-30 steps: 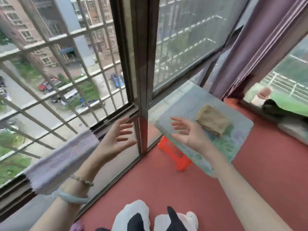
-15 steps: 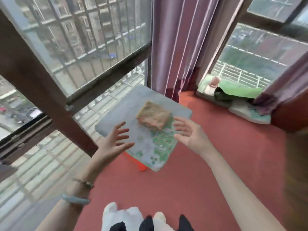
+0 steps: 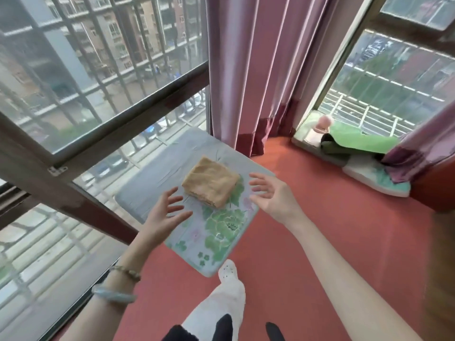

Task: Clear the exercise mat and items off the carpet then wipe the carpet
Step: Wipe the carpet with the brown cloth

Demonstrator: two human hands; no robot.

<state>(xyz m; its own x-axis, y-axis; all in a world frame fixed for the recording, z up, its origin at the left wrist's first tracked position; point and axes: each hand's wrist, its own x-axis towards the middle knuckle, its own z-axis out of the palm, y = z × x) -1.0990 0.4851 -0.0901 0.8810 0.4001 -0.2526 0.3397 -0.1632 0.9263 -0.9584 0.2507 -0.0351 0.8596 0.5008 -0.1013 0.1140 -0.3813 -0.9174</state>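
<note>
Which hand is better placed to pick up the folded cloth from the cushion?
Left, but narrowly. The left hand is open, fingertips almost at the near corner of the cloth. The right hand, also open, shows a slightly wider gap to its right edge. Both flank it, so either could do it.

Red carpet (image 3: 320, 217) covering the floor, flat pale grey rectangular cushion with green flower print (image 3: 216, 230) over it beside the window, folded tan cloth (image 3: 211, 184) lying on that cushion, second pale cushion with teal print (image 3: 376, 179) at the far right, purple curtain hem (image 3: 253, 141) meeting the carpet.

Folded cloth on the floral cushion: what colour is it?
The folded cloth is tan, shown best in the head view.
</note>
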